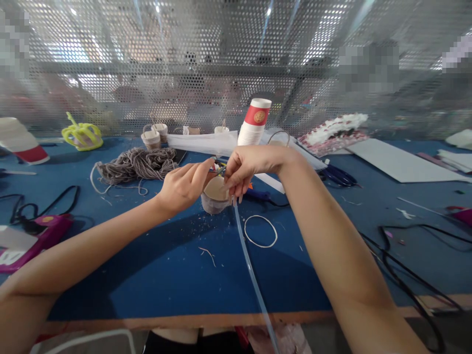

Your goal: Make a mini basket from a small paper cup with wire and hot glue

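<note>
1. Right forearm [328, 236] is reaching in, head view; translucent tube [251, 270] is running up to just below the right-hand grip.
2. Right hand [250, 164] is bunching fingers at small tan cup's [213, 205] right rim; cannot tell what it's pinching.
3. Left hand [184, 188] is curling by the left rim; cannot tell its hold.
4. Cup is standing between both hands.
5. White ring [277, 235] is lying nearer than the grip; grey yarn [138, 164], left; stacked paper cups [255, 120], beyond.
</note>
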### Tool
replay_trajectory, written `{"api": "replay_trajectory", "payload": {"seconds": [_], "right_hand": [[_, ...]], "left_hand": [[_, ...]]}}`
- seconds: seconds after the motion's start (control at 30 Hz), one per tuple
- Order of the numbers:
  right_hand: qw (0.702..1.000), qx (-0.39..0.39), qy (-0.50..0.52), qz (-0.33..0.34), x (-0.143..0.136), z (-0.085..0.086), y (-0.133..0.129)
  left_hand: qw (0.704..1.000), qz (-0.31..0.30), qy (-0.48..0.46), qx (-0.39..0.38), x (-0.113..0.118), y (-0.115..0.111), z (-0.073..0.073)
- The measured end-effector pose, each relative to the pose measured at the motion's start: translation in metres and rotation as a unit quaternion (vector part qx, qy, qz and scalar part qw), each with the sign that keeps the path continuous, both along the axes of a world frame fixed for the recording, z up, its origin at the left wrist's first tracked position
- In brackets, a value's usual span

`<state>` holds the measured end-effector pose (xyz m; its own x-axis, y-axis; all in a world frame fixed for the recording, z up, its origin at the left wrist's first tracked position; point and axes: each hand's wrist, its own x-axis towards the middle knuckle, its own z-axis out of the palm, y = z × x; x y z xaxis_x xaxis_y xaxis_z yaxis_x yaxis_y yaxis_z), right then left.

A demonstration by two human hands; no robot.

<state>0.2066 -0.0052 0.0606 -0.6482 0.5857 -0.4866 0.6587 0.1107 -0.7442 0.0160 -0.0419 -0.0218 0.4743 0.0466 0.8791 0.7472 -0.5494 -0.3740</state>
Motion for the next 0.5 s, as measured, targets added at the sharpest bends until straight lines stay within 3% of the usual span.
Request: {"api": "replay_trajectory", "payload": {"seconds": [0.23,0.5], "right_hand": [[1.000,0.011,-0.016,0.006,0.0031,0.0015,0.0013],[1.000,0.005,-0.023,0.019,0.0015,0.0008,0.0035]], "left_hand": [[0.999,0.032,0.029,0.028,-0.0045,0.0029,-0.0008],[0.998,0.017,0.036,0.049,-0.0018,0.0020,-0.0010]]}}
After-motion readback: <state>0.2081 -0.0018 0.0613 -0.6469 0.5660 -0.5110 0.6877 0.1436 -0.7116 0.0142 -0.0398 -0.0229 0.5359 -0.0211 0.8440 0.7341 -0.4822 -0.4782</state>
